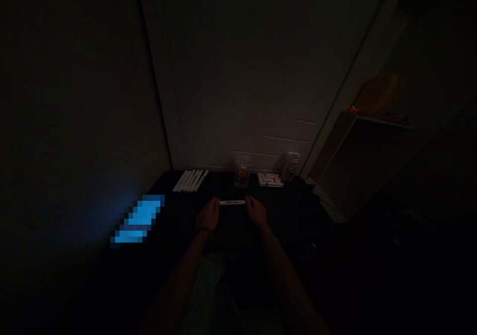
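A white marker (pixel 232 203) with dark print along its barrel lies level between my two hands, above the dark table. My left hand (pixel 208 214) is closed on its left end, and my right hand (pixel 256 211) pinches the right end. Beyond the left hand, several white markers (pixel 191 181) lie side by side in a slanted row. Past the held marker stands a small clear case (pixel 242 175) with a coloured label. To its right is a flat pack of white markers (pixel 270 180). The dim light hides fine detail of the fingers.
A glowing blue, pixelated screen (pixel 138 220) lies at the table's left side. Another clear container (pixel 291 166) stands at the back right against the pale wall (pixel 246 86). Further right is a shelf (pixel 383 120) with an orange object. The dark table (pixel 231 230) ends near my forearms.
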The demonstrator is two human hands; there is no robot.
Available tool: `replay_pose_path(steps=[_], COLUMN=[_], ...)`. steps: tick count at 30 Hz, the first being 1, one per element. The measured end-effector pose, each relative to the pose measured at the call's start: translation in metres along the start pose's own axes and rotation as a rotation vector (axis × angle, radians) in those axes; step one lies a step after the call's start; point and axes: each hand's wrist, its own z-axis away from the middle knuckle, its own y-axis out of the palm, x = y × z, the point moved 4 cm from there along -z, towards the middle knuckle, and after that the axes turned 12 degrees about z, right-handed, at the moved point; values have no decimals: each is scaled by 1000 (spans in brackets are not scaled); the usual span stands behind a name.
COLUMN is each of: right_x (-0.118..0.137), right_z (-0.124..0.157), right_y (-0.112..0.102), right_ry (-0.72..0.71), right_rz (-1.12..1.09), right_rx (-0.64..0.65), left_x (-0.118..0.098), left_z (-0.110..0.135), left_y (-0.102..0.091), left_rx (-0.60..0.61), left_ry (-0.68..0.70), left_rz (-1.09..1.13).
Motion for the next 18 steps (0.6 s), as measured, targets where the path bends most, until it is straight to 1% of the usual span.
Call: replay_pose_path(steps=[6,10,15,18], right_x=[3,4,3,5], right_z=[2,3,3,4], right_y=[-4,-6,-6,-8], right_ry=[2,-4,5,-13], right_rz=[-71,-105,-107,-115], right_rx=[36,20,26,38], left_x=[-4,-6,-2,-2], left_z=[3,5,4,3], left_y=[-3,-4,-3,-2], left_rx=[10,29,-9,-32], left_ry=[-69,-56,-32,-15], left_rz=[-6,2,8,37])
